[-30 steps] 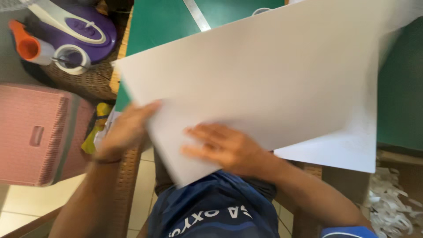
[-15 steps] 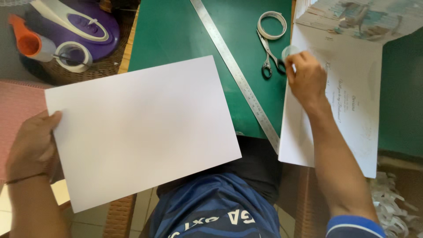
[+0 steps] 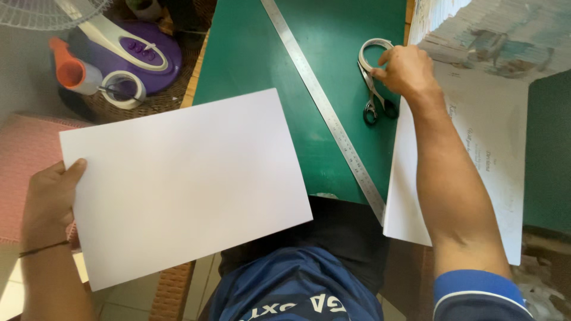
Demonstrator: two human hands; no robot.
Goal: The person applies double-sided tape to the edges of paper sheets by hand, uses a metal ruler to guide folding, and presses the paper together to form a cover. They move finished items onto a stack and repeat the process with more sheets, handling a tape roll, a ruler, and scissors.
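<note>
1. Left hand [image 3: 50, 199]: the thumb lies on the upper face of a large blank white rectangular sheet of card [image 3: 184, 184] at its left edge; the other fingers are hidden beneath, so the hand is clamped on the sheet.
2. The white sheet is held roughly level, its far right part over the near edge of the green table top [image 3: 262, 89] and its near part over the person's lap.
3. Right hand [image 3: 404, 71]: the fingers are curled together on a roll of clear adhesive tape [image 3: 372, 53]; whether they grip it firmly cannot be told.
4. A pair of metal scissors with black handles [image 3: 375, 98] lies just beside the right hand, its blades under the tape roll.
5. A long steel ruler [image 3: 324, 110] runs diagonally across the green table top, left of the scissors.
6. A printed white paper sheet [image 3: 488, 148] lies under the right forearm, overhanging the near table edge.
7. A purple fan base [image 3: 134, 56] stands left of the table.
</note>
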